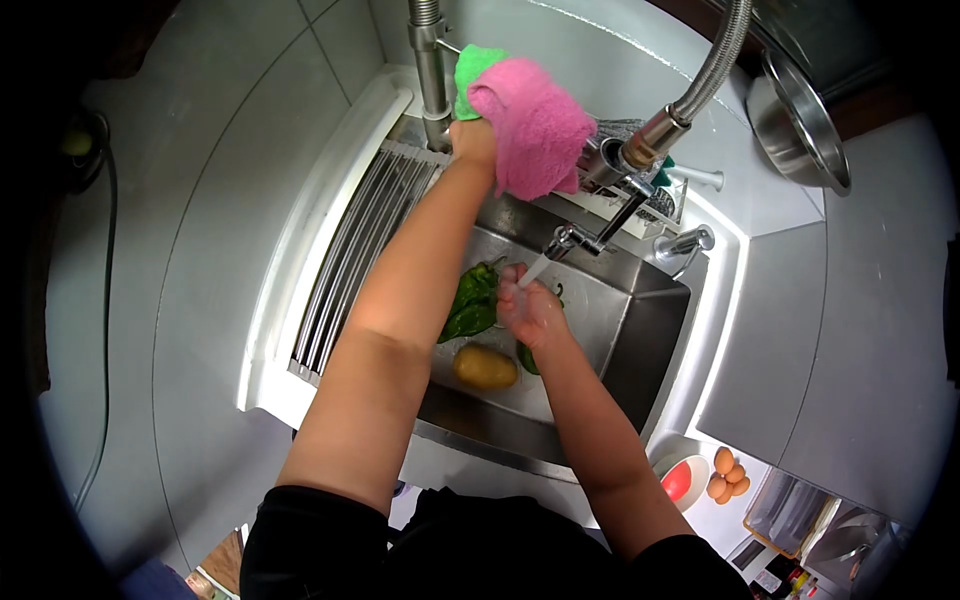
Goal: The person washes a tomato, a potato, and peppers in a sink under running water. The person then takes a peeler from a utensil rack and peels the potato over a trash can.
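Observation:
My right hand (pixel 532 308) is inside the steel sink (pixel 600 330), under the water stream (pixel 537 268) from the tap spout (pixel 562 242). Its fingers are loosely curled, with nothing visible in them. Just left of it are green peppers (pixel 472 303), and part of another green pepper (pixel 527 358) shows beneath the wrist. A yellow-brown potato (pixel 486 367) rests on the sink floor nearer to me. My left hand (pixel 473 143) reaches to the back by the metal tap post (pixel 432 85). A pink cloth (pixel 535 125) and a green cloth (pixel 478 75) hang there and hide its fingers.
A roll-up drying rack (pixel 365 250) covers the sink's left side. Behind the spout stands a utensil holder (pixel 655 205). A flexible hose (pixel 715 65) arches overhead. Steel bowls (pixel 797 125) lean back right; eggs (pixel 728 476) and a white bowl (pixel 690 465) sit front right.

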A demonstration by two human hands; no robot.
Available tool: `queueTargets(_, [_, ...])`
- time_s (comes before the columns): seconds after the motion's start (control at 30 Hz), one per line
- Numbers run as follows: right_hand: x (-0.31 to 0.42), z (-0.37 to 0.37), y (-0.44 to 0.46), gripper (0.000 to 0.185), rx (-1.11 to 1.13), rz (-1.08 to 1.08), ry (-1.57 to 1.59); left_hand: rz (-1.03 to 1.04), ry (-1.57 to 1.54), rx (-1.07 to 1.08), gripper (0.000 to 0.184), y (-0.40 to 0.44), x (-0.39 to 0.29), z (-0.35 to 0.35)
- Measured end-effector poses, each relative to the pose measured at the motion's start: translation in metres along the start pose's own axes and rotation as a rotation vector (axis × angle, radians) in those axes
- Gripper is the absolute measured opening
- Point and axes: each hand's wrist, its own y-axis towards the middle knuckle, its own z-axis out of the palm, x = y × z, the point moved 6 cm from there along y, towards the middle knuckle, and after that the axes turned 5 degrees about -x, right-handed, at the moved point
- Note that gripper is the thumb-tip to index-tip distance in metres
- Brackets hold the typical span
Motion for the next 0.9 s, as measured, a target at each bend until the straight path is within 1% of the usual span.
queueTargets(0.07, [0.002,0.002,-0.002,0.005,-0.003,0.001,-0.008,-0.061,-0.035,0.165,0.013,0.004,0.008,0.027])
queueTargets(0.13, [0.004,0.003,-0.004,0.006,-0.008,0.001,-0.015,-0.07,-0.028,0.244,0.014,0.004,0.008,0.034])
queueTargets(0.3, [0.004,0.007,-0.005,0.005,0.029,-0.003,0.002,-0.048,0.024,0.304,0.014,0.004,0.007,0.041])
queueTargets(0.4, [0.003,0.01,-0.008,0.005,0.013,0.004,0.046,-0.04,0.053,0.339,0.015,0.004,0.007,0.047])
queueTargets(0.5, [0.001,0.01,-0.008,0.006,0.031,0.04,0.042,-0.028,0.09,0.418,0.015,0.004,0.009,0.058])
queueTargets(0.57, [0.004,0.008,-0.011,0.006,0.016,0.023,0.015,-0.043,0.057,0.461,0.015,0.001,0.013,0.067])
queueTargets(0.63, [0.006,0.002,-0.009,0.006,0.005,0.006,-0.008,-0.244,-0.508,0.165,0.019,-0.026,0.03,0.063])
queueTargets(0.67, [0.007,-0.004,-0.004,0.01,0.025,0.003,-0.051,-0.298,-0.696,-0.06,0.023,-0.045,0.029,0.029])
queueTargets(0.7, [0.008,-0.007,-0.001,0.013,0.045,-0.001,-0.093,-0.305,-0.871,-0.293,0.028,-0.066,0.027,-0.005])
queueTargets(0.73, [0.008,-0.005,-0.003,0.013,0.046,-0.004,-0.088,-0.175,-0.678,-0.418,0.034,-0.09,0.005,-0.065])
queueTargets(0.77, [0.01,-0.002,-0.007,0.018,0.012,-0.027,-0.099,-0.205,-0.623,-0.31,0.039,-0.123,0.004,-0.051])
queueTargets(0.8, [0.01,-0.002,-0.01,0.022,-0.024,-0.047,-0.11,-0.235,-0.565,-0.2,0.044,-0.16,0.008,-0.023])
queueTargets(0.87, [0.009,-0.007,-0.01,0.024,-0.018,-0.047,-0.123,-0.268,-0.523,0.07,0.043,-0.232,0.008,0.022])
queueTargets(0.9, [0.01,-0.009,-0.01,0.026,-0.006,-0.048,-0.145,-0.2,-0.436,0.339,0.042,-0.258,0.001,0.036])
